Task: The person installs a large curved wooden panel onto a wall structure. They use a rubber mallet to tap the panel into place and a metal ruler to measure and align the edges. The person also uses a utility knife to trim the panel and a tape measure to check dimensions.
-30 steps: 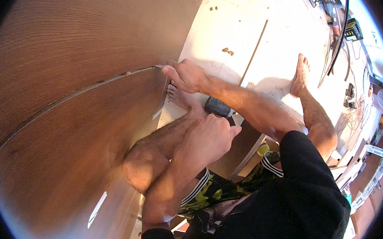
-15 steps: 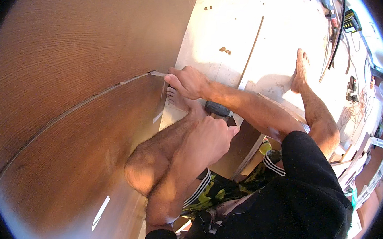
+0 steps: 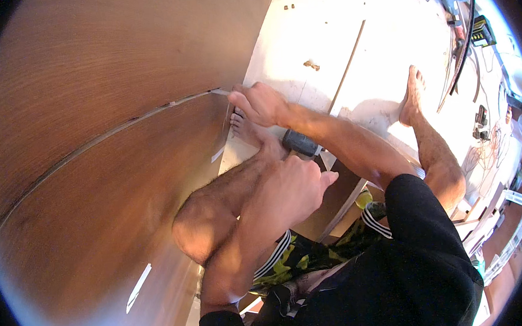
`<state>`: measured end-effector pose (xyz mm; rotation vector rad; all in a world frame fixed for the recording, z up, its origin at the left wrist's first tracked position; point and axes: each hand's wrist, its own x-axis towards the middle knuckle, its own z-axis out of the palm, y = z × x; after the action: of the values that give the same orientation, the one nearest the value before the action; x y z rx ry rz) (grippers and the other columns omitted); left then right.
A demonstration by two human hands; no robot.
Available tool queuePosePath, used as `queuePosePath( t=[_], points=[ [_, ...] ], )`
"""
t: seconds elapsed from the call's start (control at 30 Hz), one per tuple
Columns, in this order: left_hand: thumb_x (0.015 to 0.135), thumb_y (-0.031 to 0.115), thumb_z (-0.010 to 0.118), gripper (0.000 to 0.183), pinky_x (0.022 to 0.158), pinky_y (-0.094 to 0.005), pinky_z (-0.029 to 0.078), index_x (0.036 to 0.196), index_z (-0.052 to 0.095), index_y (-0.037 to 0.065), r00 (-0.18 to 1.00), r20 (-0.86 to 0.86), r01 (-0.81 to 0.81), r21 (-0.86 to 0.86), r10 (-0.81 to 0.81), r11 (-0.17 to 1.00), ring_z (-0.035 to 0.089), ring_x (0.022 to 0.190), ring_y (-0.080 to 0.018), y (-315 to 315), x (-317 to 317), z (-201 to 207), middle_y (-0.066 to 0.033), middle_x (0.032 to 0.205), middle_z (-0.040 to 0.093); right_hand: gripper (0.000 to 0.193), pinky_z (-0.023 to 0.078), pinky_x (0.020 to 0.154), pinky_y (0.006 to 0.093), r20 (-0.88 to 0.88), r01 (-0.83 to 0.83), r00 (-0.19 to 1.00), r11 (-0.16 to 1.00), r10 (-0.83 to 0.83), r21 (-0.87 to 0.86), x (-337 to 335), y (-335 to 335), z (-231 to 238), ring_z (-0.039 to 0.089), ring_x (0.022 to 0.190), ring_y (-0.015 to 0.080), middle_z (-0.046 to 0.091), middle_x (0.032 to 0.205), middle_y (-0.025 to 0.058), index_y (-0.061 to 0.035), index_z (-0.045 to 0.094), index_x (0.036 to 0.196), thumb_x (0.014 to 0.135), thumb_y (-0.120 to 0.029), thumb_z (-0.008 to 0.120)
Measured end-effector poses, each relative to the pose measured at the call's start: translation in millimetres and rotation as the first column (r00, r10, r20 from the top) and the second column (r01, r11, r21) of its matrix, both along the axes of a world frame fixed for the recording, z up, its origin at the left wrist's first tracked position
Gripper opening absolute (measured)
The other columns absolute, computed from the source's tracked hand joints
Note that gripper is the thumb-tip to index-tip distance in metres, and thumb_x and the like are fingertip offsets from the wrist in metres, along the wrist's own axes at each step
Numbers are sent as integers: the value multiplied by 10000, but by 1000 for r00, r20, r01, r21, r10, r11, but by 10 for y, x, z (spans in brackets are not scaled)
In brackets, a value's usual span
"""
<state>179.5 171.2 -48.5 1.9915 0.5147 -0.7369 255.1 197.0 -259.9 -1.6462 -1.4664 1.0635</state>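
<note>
My left hand [image 3: 299,187] is closed, thumb stretched out to the right, around the handle of a mallet whose dark grey head [image 3: 300,142] shows just beyond my knuckles. Past it, my right hand [image 3: 258,105] is closed at the right edge of a tall brown wood-grain panel [image 3: 114,58]. A thin pale strip [image 3: 220,92] runs from its thumb into the long seam [image 3: 90,143] between this panel and a lower brown panel [image 3: 112,197]. What lies inside the right fingers is hidden.
My left foot [image 3: 243,125] rests close to the lower panel's edge, and my right foot [image 3: 412,92] is planted on the pale floor [image 3: 300,33]. A dark slit [image 3: 348,66] crosses that floor. Tools, a black cable [image 3: 467,39] and thin wires lie at the right.
The mallet and my left hand have shifted slightly right, and more of the mallet head shows. My right hand stays at the panel edge. The view has shifted a little.
</note>
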Motion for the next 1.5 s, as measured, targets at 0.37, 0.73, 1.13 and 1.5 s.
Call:
queuePosePath(
  t=[0.37,0.73,1.13,1.5],
  points=[
    [1064,410,543,585,697,-556,561,746,718,-50,999,17,-36,13,35,999,703,707,-461,-68,-96,-145,-292,715,676,547,511,691,604,45,11,999,999,-9,-46,-34,184,-198,632,736,544,616,691,313,-3,635,1036,1109,-469,358],
    [1066,428,535,603,671,-577,546,737,715,-44,995,17,-100,26,99,995,691,682,-480,-87,-192,-87,-297,709,676,555,504,699,607,74,-18,997,1000,18,-7,2,111,-301,625,733,545,610,680,303,3,641,1018,1114,-456,343],
    [1058,434,554,592,730,-553,568,757,725,-47,998,-34,-46,-19,45,999,712,762,-470,-37,-74,-160,-303,754,690,584,540,783,621,53,-51,997,992,57,-116,154,-67,-292,667,813,542,670,774,304,-18,647,1034,1106,-508,338],
    [1068,431,538,579,711,-539,577,794,734,-40,997,-66,33,-6,-33,999,715,748,-461,-147,24,-122,-288,739,691,606,517,755,619,22,-5,1000,1000,5,-19,64,65,-536,644,770,539,640,711,306,6,635,1042,1110,-502,311]
  ],
)
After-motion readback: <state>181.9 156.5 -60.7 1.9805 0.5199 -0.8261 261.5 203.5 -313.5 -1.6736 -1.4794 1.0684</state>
